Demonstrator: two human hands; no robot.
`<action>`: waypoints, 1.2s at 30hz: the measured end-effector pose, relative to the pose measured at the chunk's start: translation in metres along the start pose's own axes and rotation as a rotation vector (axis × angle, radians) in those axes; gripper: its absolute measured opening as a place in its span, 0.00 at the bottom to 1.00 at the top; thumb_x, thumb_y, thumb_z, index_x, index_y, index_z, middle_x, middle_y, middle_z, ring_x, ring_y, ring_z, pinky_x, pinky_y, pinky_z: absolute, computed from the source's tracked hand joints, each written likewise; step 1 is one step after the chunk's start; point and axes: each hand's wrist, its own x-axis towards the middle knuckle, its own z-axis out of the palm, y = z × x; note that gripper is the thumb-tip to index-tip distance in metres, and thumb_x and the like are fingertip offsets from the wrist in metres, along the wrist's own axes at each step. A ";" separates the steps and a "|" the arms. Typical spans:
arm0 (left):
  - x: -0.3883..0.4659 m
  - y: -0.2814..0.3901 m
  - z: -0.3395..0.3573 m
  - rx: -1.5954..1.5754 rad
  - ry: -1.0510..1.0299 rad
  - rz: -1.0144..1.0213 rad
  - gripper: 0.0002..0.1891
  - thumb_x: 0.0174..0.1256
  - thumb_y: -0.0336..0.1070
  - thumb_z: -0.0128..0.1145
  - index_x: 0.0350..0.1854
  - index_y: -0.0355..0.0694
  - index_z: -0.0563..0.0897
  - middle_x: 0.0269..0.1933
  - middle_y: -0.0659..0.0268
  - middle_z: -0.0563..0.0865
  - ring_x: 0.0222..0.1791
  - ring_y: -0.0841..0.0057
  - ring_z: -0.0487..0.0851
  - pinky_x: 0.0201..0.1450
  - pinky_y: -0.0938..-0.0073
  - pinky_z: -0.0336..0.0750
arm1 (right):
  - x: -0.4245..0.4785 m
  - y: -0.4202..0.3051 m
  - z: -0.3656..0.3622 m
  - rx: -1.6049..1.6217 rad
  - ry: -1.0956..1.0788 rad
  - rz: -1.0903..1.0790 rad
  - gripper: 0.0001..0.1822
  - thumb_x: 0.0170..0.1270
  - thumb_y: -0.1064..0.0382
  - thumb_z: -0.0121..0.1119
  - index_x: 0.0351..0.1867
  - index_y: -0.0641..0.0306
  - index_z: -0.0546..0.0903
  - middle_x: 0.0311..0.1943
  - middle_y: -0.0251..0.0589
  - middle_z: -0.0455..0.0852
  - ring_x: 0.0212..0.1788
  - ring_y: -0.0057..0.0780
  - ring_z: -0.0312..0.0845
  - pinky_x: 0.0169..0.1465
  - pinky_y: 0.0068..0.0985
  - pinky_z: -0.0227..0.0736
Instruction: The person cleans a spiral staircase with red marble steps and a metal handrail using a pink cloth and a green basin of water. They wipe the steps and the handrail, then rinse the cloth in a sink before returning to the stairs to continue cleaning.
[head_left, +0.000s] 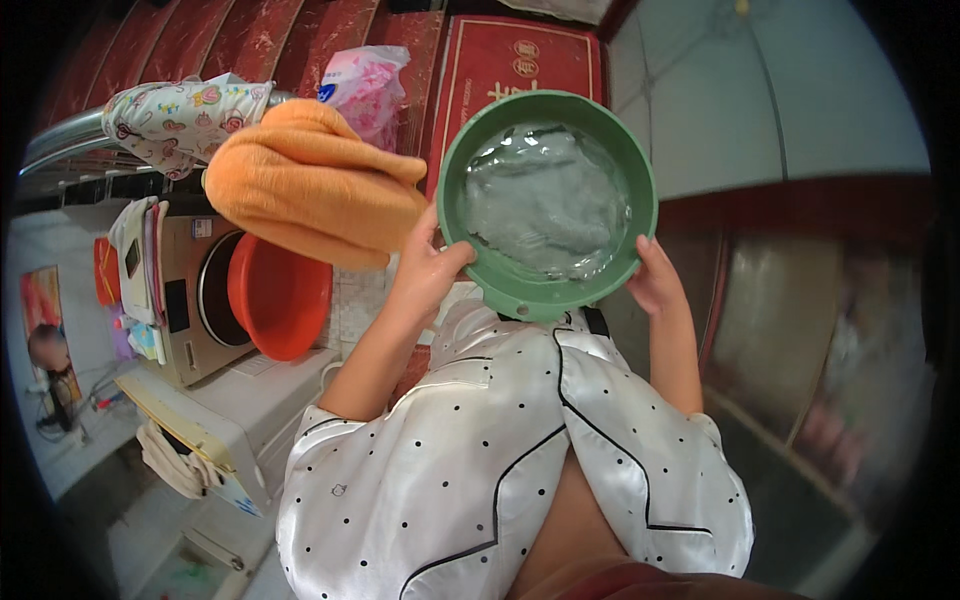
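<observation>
A round green plastic basin (491, 281) with water in it is held up in front of my body. What seems to be a greyish cloth lies under the water; I cannot tell for sure. My left hand (435, 262) grips the basin's left side, with the thumb over the rim. On the right side, my right hand (658, 279) holds the wall near the rim, its other fingers partly hidden beneath. An orange towel (315, 187) hangs in a thick bundle just left of the basin, close to my left hand.
A metal handrail (64, 139) carries a patterned cloth (187, 112). Beyond are red steps (262, 37), a pink plastic bag (367, 86) and a red mat (469, 67). On the left stand a front-loading washing machine (176, 300), a red basin (300, 300) and a white appliance (255, 405).
</observation>
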 end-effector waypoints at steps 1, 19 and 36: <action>0.019 0.022 0.007 -0.028 0.006 -0.010 0.30 0.48 0.22 0.49 0.60 0.41 0.65 0.43 0.66 0.75 0.40 0.78 0.77 0.38 0.76 0.77 | 0.021 -0.025 0.002 -0.030 0.000 -0.015 0.35 0.57 0.54 0.55 0.64 0.56 0.55 0.54 0.35 0.69 0.53 0.27 0.68 0.52 0.29 0.67; 0.311 0.238 -0.023 -0.312 0.098 0.350 0.31 0.67 0.33 0.45 0.70 0.43 0.47 0.53 0.69 0.73 0.34 0.89 0.69 0.36 0.89 0.66 | 0.382 -0.311 0.124 -0.076 -0.002 -0.088 0.19 0.53 0.61 0.50 0.46 0.69 0.73 0.39 0.43 0.80 0.42 0.35 0.77 0.46 0.32 0.74; 0.514 0.484 -0.249 0.057 0.436 0.527 0.30 0.61 0.30 0.47 0.66 0.37 0.55 0.52 0.55 0.76 0.48 0.72 0.77 0.50 0.73 0.71 | 0.755 -0.454 0.384 -0.346 -0.271 0.103 0.25 0.49 0.61 0.53 0.49 0.73 0.71 0.42 0.49 0.78 0.41 0.38 0.77 0.44 0.32 0.75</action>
